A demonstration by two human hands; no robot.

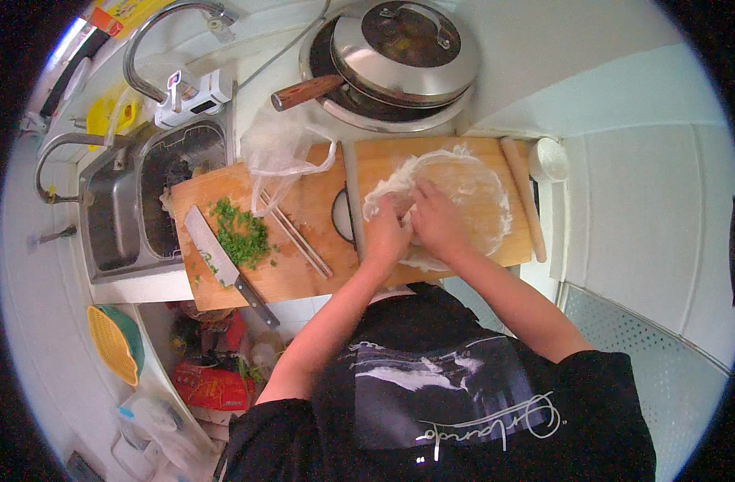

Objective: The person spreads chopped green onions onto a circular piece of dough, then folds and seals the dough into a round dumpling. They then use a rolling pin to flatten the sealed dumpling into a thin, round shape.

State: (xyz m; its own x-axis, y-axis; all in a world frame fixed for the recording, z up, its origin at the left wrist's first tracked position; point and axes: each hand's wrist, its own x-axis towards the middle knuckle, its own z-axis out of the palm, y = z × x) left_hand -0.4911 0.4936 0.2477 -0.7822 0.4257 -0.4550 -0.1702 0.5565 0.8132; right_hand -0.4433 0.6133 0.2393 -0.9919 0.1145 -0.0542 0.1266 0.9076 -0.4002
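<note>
Both of my hands are over the right-hand wooden board point(518, 238), on the left side of a ring of white flour point(430, 161). My left hand point(385, 229) is curled around a pale lump of dough point(409, 219). From the other side my right hand point(439, 222) presses against it, fingers bent over the top. Most of the dough is hidden by my fingers. Flour is smeared thinly across the wood to the right of my hands. A wooden rolling pin point(524, 199) lies along the board's right edge.
On the left board point(301, 280) are chopped greens point(241, 235), a kitchen knife point(220, 256) overhanging the front edge, chopsticks point(296, 234) and a plastic bag point(286, 150). Behind stands a lidded pan point(403, 60) with a wooden handle. A steel sink point(111, 223) is at left, a white container point(548, 159) at right.
</note>
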